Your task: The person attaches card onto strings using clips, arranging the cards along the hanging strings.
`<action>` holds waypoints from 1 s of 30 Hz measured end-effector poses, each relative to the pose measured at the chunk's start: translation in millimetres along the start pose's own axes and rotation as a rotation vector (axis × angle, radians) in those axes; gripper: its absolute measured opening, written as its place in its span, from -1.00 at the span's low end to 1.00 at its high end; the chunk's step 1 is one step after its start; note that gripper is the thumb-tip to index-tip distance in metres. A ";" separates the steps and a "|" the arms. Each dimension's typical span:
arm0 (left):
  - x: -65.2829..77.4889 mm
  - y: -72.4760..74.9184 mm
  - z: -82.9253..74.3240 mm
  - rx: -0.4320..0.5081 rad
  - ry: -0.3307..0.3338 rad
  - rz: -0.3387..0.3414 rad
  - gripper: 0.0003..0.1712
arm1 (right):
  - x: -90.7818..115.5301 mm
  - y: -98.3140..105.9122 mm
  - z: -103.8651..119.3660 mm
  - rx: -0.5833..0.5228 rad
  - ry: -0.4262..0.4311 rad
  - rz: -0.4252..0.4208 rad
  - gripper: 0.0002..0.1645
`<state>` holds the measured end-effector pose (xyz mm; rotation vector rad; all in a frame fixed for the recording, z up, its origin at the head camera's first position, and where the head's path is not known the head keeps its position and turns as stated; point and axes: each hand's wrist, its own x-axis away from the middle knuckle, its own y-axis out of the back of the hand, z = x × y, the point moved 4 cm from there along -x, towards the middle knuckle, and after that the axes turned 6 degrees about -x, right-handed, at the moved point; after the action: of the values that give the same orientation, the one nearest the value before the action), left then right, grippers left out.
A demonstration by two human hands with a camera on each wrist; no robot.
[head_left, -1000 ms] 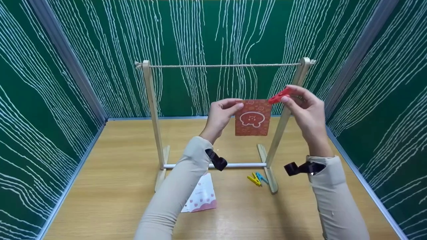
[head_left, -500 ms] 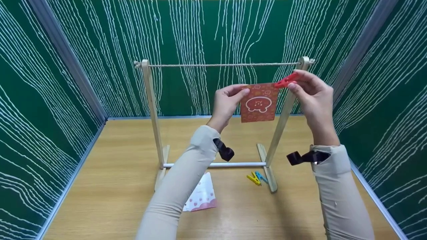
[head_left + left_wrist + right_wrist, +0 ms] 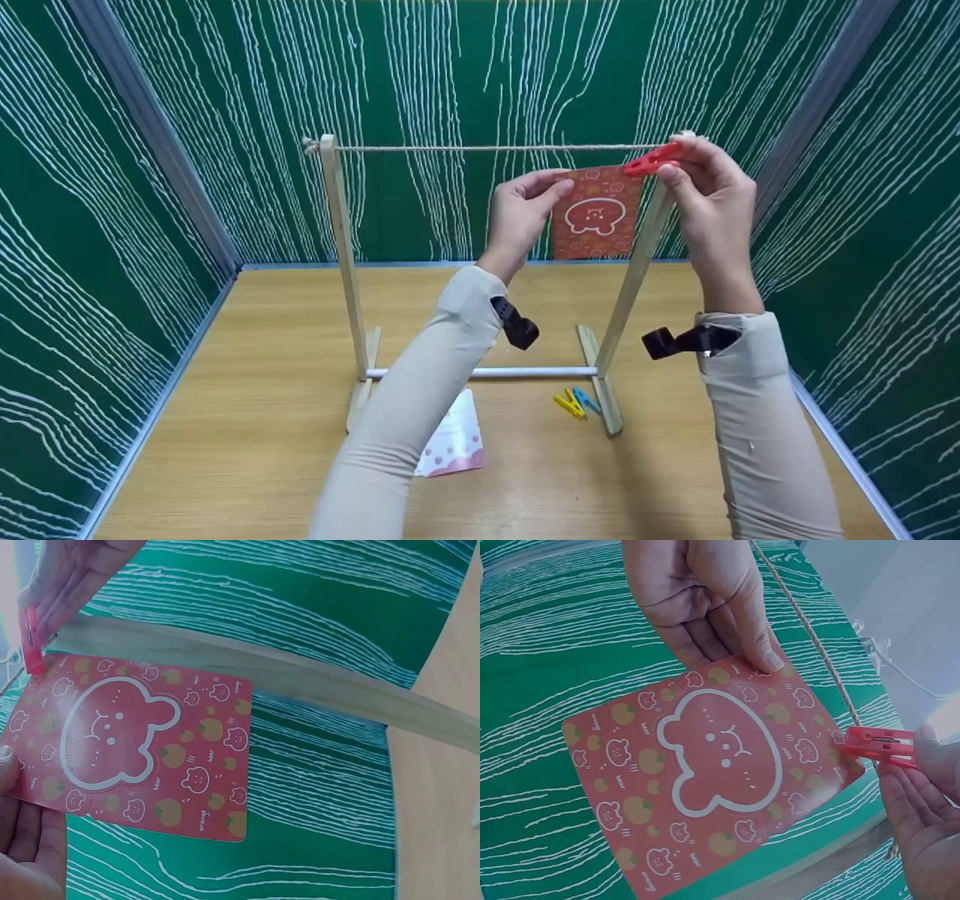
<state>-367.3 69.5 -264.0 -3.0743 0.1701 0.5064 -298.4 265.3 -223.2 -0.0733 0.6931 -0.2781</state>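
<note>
My left hand pinches the upper left corner of a red card printed with a white bear outline, small bears and oranges. Between thumb and fingers, my right hand squeezes a red clothespin, its tip at the card's upper right corner. The card hangs upright just below the twine stretched between two wooden posts. In the right wrist view the clothespin overlaps both the card's corner and the twine.
The wooden stand has a left post, a right post and a white bottom bar. A yellow clothespin and a blue clothespin lie by its right foot. A white and pink card lies partly under my left forearm.
Both hands have risen and shifted right, carrying the red card and red clothespin up toward the twine near the right post. The things on the table have stayed put.
</note>
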 end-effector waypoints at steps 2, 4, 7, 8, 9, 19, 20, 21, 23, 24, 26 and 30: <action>-0.6 -0.7 -2.9 -0.008 0.014 0.004 -0.71 | -1.2 -0.7 1.3 0.011 0.012 -0.012 -0.58; -1.3 -1.3 -4.9 -0.004 0.020 0.000 -0.70 | -2.2 -1.5 2.6 0.017 0.020 -0.026 -0.59; -1.9 -1.8 -7.1 0.000 0.030 -0.015 -0.70 | -4.0 -2.8 5.5 0.038 0.037 -0.045 -0.61; -2.1 -2.1 -7.9 0.000 0.032 -0.019 -0.70 | -4.7 -3.1 6.8 0.051 0.044 -0.053 -0.62; -2.3 -2.3 -8.8 0.000 0.034 -0.022 -0.70 | -5.4 -3.4 8.2 0.059 0.052 -0.060 -0.62; -5.9 -6.4 -16.4 -0.018 0.018 -0.010 -0.69 | -10.3 -7.8 22.1 0.100 0.075 -0.090 -0.67; -6.2 -6.7 -16.9 -0.020 0.016 -0.010 -0.70 | -10.9 -8.4 22.6 0.110 0.075 -0.086 -0.67; -6.5 -7.0 -17.6 -0.023 0.013 -0.009 -0.70 | -11.7 -8.9 22.8 0.121 0.076 -0.082 -0.68; -6.7 -8.0 -19.1 -0.028 0.006 -0.007 -0.70 | -13.5 -9.3 22.6 0.134 0.076 -0.074 -0.68; -6.8 -8.5 -19.8 -0.030 0.003 -0.006 -0.70 | -14.4 -9.2 22.2 0.141 0.075 -0.071 -0.68; -7.1 -9.7 -21.1 -0.039 -0.005 -0.003 -0.70 | -16.5 -9.1 21.4 0.154 0.074 -0.065 -0.67; -6.8 -11.2 -22.9 -0.050 -0.016 0.000 -0.69 | -20.0 -8.4 20.7 0.177 0.072 -0.058 -0.66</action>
<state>-365.2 80.5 -240.1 -3.1174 0.1597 0.5428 -301.7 262.2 -193.5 0.0855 0.7359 -0.3984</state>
